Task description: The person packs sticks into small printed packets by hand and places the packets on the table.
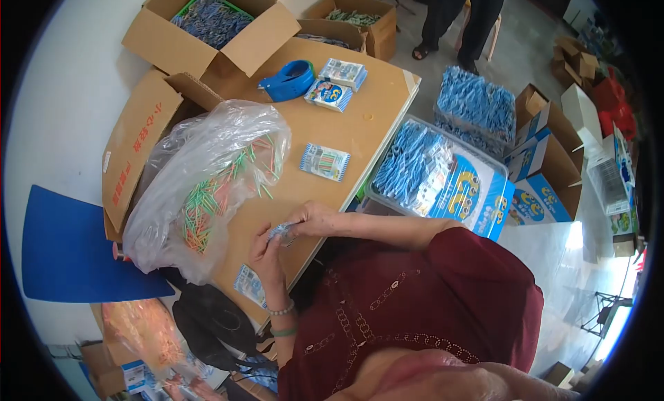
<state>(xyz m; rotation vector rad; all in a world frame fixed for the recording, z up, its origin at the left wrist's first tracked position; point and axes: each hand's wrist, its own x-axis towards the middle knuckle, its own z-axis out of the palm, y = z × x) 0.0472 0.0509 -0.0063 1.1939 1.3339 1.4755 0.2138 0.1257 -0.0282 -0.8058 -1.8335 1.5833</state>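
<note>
A small blue-and-white packet (281, 229) is pinched between my two hands over the table's near edge. My left hand (265, 257), with bracelets at the wrist, closes on its lower left end. My right hand (315, 220) grips the other end, fingers bent around it. Another packet (250, 285) lies flat beside my left wrist. Farther up the table rests a packet with coloured sticks showing through (325, 162). A large clear plastic bag (166, 172) lies open left of my hands, holding green and orange thin sticks (197, 214).
Stacked packets (329, 95) and a blue tape dispenser (288, 81) sit farther back on the table (360, 124). Open cartons (263, 24) stand behind. Bins of blue packets (477, 103) are at the right. A person's legs (443, 17) show beyond. A blue stool seat (76, 249) stands left.
</note>
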